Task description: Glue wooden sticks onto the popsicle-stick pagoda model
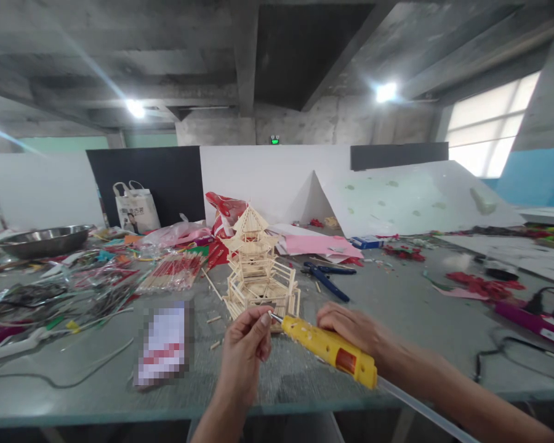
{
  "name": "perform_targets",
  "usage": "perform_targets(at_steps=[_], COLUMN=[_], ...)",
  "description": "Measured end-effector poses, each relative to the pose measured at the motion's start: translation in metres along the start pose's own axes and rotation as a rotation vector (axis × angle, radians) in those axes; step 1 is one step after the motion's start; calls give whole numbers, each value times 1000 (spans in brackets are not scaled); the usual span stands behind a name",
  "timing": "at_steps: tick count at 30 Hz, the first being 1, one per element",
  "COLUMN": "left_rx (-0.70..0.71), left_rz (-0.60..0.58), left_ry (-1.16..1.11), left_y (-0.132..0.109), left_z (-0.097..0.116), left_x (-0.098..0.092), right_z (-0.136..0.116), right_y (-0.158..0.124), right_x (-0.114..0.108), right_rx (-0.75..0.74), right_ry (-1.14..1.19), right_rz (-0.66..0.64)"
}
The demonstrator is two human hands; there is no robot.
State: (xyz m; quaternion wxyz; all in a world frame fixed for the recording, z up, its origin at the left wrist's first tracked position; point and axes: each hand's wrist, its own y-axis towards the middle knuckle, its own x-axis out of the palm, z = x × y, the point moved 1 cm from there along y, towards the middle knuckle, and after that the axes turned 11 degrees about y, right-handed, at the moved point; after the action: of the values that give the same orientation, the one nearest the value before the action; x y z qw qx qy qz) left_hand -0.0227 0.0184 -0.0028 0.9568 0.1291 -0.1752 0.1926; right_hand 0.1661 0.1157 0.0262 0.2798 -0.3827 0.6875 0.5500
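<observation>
My right hand (351, 327) grips a yellow hot glue gun (330, 349) with a clear glue stick trailing from its back. Its metal nozzle points left at my left hand (244, 351), whose fingers are pinched together just at the nozzle tip; what they hold is too small to name. Right behind both hands stands a tiered pagoda model (257, 267) built of thin wooden sticks, on the grey-green table (96, 387).
Packs of red-tipped sticks (172, 274) and loose sticks lie left of the model. Blue-handled scissors (327, 278) lie to its right. A steel bowl (41, 240), bags, cables (526, 344), pink paper and white boards crowd the back and sides.
</observation>
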Motion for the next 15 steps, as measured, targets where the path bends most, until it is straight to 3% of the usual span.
perform_targets(at_steps=[15], left_rx=[6], left_rz=[-5], left_ry=[-14], left_y=[2], left_z=[-3], left_x=[0], right_z=[11], right_y=[-6], right_x=[4], right_rx=[-1], right_ry=[-7], right_rz=[-13])
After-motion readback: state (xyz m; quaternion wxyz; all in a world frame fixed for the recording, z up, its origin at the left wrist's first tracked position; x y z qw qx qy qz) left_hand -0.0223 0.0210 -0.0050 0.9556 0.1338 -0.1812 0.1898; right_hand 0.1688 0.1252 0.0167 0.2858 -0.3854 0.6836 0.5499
